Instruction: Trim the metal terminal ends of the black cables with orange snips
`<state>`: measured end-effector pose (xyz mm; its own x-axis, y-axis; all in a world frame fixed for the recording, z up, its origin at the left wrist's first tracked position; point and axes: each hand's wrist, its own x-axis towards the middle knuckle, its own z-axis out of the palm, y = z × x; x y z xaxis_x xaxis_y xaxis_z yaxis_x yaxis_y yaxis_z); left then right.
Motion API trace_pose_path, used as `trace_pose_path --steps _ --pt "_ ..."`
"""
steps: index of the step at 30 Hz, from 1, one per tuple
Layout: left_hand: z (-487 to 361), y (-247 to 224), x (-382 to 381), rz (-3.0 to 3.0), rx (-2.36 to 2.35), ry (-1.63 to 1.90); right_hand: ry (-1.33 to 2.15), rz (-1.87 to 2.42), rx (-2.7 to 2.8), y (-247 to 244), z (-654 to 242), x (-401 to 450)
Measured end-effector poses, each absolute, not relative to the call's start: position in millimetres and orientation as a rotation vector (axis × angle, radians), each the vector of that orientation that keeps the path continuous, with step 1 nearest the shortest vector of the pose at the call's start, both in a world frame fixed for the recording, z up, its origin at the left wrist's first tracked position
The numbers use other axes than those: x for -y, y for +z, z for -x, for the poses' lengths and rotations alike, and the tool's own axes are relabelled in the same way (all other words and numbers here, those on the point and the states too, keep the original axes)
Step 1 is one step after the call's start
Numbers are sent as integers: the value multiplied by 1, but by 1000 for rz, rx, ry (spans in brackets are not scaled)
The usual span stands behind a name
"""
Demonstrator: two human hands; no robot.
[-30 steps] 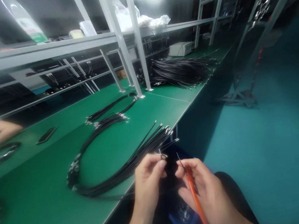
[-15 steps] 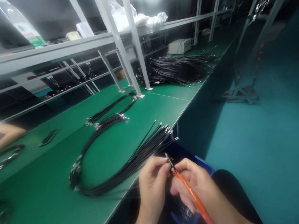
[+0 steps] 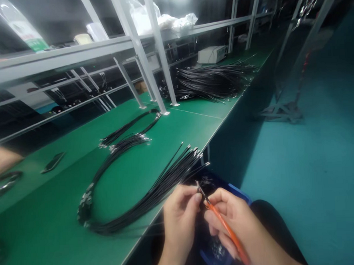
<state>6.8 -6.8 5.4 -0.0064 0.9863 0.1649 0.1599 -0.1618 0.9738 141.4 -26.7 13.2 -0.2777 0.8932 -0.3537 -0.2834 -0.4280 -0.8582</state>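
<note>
My left hand (image 3: 182, 212) is closed in a pinch, thumb against forefinger, on what looks like the end of a thin black cable; most of it is hidden by the fingers. Orange-handled pliers (image 3: 226, 225) are in my right hand (image 3: 234, 217), fingers wrapped round the handles. Their metal jaws point up and away, right at my left fingertips. Beside my left hand, a bundle of black cables (image 3: 151, 196) with silvery ends curves over the green table (image 3: 131, 171). Below both hands is a blue bin (image 3: 240, 193), with small shiny bits inside.
Another cable coil (image 3: 128, 125) lies farther back, and a large cable pile (image 3: 212, 82) rests near a beige box (image 3: 212, 54). White shelf posts (image 3: 161, 69) stand on the table. A phone (image 3: 53, 162) lies left, near another person's arm (image 3: 4, 159). A bottle (image 3: 23, 32) stands on the shelf.
The view has shifted slightly. My right hand's fingers have eased a little away from my left hand around the plier handles; the jaws remain at my left fingertips.
</note>
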Motion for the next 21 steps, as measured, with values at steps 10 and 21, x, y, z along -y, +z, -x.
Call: trace_pose_path --steps 10,21 --pt "-10 0 4 -1450 -1339 1339 1786 1147 889 14 -143 29" --pt "-12 -6 5 -1489 -1352 1319 1814 1255 885 10 -141 24"
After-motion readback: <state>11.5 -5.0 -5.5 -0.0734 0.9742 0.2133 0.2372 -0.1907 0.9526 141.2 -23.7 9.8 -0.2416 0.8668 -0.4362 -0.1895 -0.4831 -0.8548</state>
